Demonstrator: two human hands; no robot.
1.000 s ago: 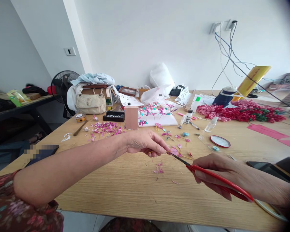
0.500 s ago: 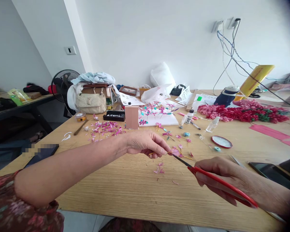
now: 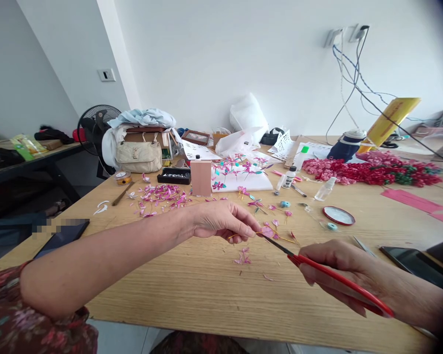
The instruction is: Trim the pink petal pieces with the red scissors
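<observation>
My left hand (image 3: 229, 221) pinches a pink petal piece (image 3: 267, 231) with a thin yellow wire edge, whose wire tail pokes out below the fingers. In my right hand (image 3: 335, 268) are red-handled scissors (image 3: 339, 280), fingers wrapped round the loops. The narrow dark blades (image 3: 276, 244) reach left to the petal beside my left fingertips; whether they touch it I cannot tell. Below lie small pink petal scraps (image 3: 242, 256) on the wooden table (image 3: 192, 290). Several wired pink petals (image 3: 273, 209) lie just beyond my hands.
Behind my left arm spreads a pile of pink petals (image 3: 164, 196), next to a wooden block (image 3: 201, 178). Farther right are a spray bottle (image 3: 325, 190), a round red-rimmed dish (image 3: 338, 215), beaded pink strands (image 3: 372, 169) and a dark phone (image 3: 409, 263) near my right wrist.
Both hands keep almost the same pose, with the scissor tips still at the petal. The view has shifted very slightly.
</observation>
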